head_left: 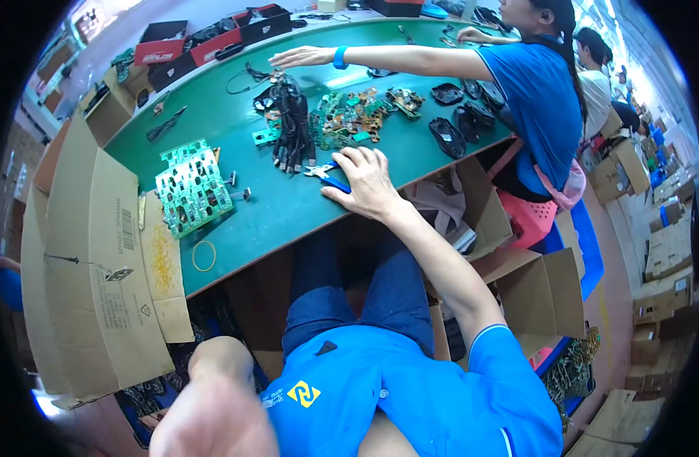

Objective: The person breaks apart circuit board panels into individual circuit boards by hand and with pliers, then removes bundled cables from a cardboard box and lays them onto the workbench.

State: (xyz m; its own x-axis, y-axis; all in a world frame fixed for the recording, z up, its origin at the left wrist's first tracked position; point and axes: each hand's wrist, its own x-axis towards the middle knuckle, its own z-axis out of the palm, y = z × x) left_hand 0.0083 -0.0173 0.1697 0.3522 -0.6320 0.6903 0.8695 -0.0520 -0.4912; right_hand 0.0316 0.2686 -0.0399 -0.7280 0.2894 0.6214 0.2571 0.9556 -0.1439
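Observation:
My right hand (368, 183) rests at the near edge of the green table (269, 221), its thumb and fingers around the blue handles of a pair of side cutters (319, 171). The cutters' metal jaws point left, close to the ends of a bundle of black cables (292, 122). Low at the left, my left hand (212, 419) is raised close to the camera and smeared by motion; its fingers cannot be made out. A panel of green circuit boards (191, 186) lies left of the cutters, and a yellow rubber band (204, 256) lies near the table's corner.
Small circuit boards (346, 114) are heaped beyond my right hand, beside black plastic shells (446, 137). A co-worker's arm (418, 61) reaches across the table from the right. An open cardboard box (98, 259) stands at the left; another box (540, 293) sits below at the right.

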